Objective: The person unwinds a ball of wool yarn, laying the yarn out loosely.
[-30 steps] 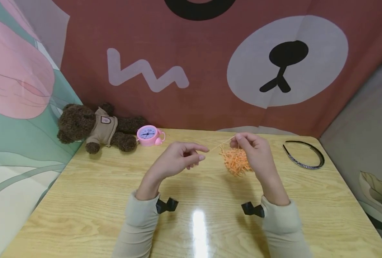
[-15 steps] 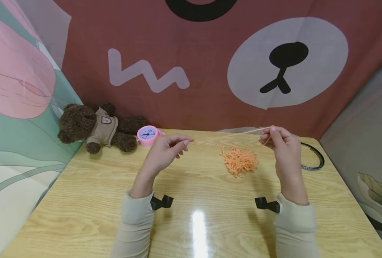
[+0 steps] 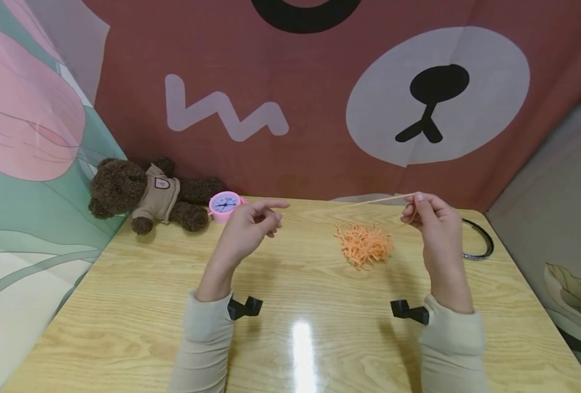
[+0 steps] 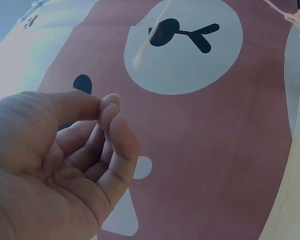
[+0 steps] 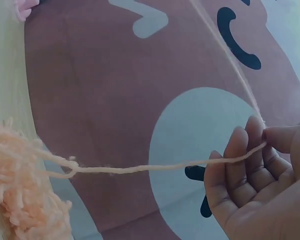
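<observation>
My right hand point(image 3: 439, 226) pinches a strand of orange yarn point(image 3: 376, 202) between thumb and index finger, above the table's far right part. From that pinch one length stretches leftward through the air. In the right wrist view, another length of yarn point(image 5: 135, 169) sags from my fingers to a shaggy clump of orange yarn point(image 5: 20, 185). The clump point(image 3: 366, 245) lies on the table between my hands. My left hand point(image 3: 248, 226) is raised at the left with its index finger straight; in the left wrist view a blurred yarn end point(image 4: 138, 60) hangs apart from its fingertips.
A wooden table point(image 3: 300, 295) meets a printed bear backdrop point(image 3: 315, 153). At the back left lie a brown teddy bear point(image 3: 157, 191) and a pink alarm clock point(image 3: 223, 204). A dark headband point(image 3: 486, 240) rests at the far right, partly behind my right hand.
My hands have spread apart, the right moving right and the left slightly left, drawing out the strand. The left index finger has straightened and the yarn has come away from it.
</observation>
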Demonstrator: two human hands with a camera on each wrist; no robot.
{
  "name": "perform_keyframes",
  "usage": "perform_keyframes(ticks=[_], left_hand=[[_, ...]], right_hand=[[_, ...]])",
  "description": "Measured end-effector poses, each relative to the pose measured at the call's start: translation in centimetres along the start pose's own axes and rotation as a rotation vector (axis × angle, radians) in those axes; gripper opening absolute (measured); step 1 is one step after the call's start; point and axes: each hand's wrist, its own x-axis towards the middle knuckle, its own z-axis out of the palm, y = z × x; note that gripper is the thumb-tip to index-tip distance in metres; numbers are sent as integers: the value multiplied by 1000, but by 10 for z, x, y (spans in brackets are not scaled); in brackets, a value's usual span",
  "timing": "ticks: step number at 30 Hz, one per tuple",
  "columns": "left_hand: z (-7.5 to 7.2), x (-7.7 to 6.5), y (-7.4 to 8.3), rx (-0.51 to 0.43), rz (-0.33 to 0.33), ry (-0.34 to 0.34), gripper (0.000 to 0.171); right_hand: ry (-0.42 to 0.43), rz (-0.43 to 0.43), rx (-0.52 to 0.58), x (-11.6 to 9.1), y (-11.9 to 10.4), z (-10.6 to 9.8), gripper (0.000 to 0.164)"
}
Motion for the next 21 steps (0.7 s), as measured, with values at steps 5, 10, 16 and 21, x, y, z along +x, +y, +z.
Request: perform_keyframes(ticks=[5, 10, 16, 21], left_hand=[[-1, 1, -1, 35, 1, 17, 32], [-6, 1, -5, 162, 13, 76, 33], [-18, 0, -9, 195, 1, 146, 32], [-21, 1, -11, 161, -10, 182, 30]], right_hand=[[23, -22, 61, 0, -3, -1, 33], [77, -45, 123, 0, -7, -2, 33], [114, -15, 138, 1, -8, -11, 36], [31, 42, 61, 3, 0, -17, 34]])
